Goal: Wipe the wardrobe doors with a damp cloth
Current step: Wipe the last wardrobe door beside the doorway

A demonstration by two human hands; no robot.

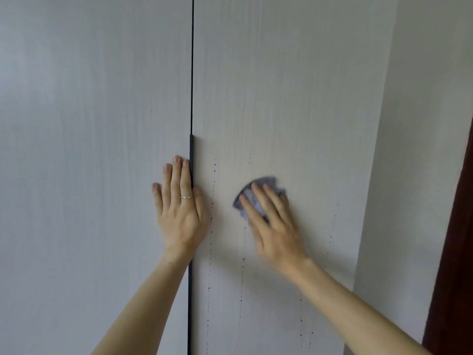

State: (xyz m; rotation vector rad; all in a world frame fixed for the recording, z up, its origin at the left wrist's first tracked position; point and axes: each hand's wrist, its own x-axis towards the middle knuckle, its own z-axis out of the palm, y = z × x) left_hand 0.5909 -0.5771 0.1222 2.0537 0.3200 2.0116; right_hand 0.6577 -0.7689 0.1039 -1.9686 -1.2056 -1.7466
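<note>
Two pale wood-grain wardrobe doors fill the view, the left door (pixel 89 149) and the right door (pixel 281 98), split by a dark vertical gap with a black strip handle (pixel 191 155). My left hand (pixel 181 208) lies flat with fingers spread on the left door, its thumb across the strip; a ring is on one finger. My right hand (pixel 271 221) presses a crumpled purple-grey cloth (pixel 258 190) against the right door; the hand is motion-blurred. Thin trails of dark drips (pixel 212 226) run down the right door.
A plain white wall (pixel 414 149) adjoins the right door's edge. A dark brown vertical frame (pixel 458 252) stands at the far right.
</note>
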